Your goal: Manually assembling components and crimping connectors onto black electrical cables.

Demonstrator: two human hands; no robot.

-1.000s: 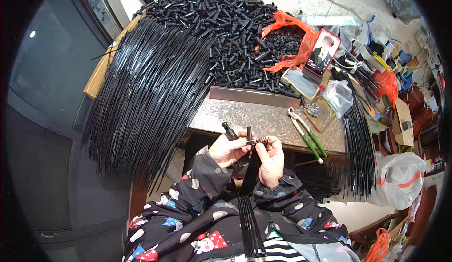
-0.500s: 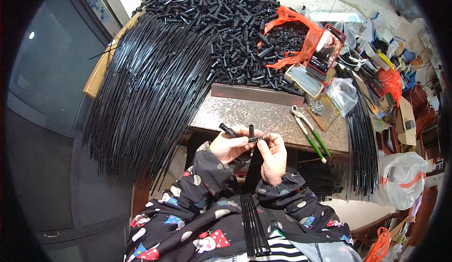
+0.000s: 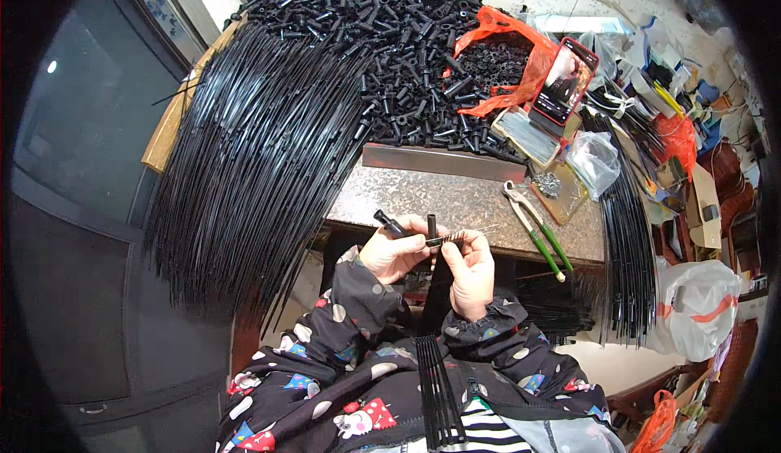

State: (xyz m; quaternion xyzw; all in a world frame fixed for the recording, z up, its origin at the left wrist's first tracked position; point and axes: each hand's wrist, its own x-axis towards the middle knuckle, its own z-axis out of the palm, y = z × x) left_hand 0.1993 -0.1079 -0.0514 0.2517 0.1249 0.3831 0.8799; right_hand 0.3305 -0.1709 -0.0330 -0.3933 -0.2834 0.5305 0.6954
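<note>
My left hand [image 3: 392,256] is closed around a short black plastic tube [image 3: 391,224], whose flared end sticks out to the upper left. A second black tube [image 3: 432,225] stands upright by its fingertips. Close beside it, my right hand [image 3: 472,278] pinches a small dark piece that looks like a coil spring [image 3: 453,237], meeting the left fingertips. Thin pale wire ends [image 3: 488,228] poke out to its right. Both hands are held over the near edge of the worktable [image 3: 407,189]. A bundle of thin black rods [image 3: 439,392] lies against my jacket.
Long black rods [image 3: 252,152] cover the table's left side. A heap of black tubes [image 3: 407,63] sits behind a metal strip [image 3: 443,163]. To the right are green-handled pincers [image 3: 533,229], a phone [image 3: 563,83], a red bag [image 3: 533,71] and more rods [image 3: 626,250].
Both hands keep nearly the same place and grip. The tubes and the coil piece have shifted only very slightly to the left.
</note>
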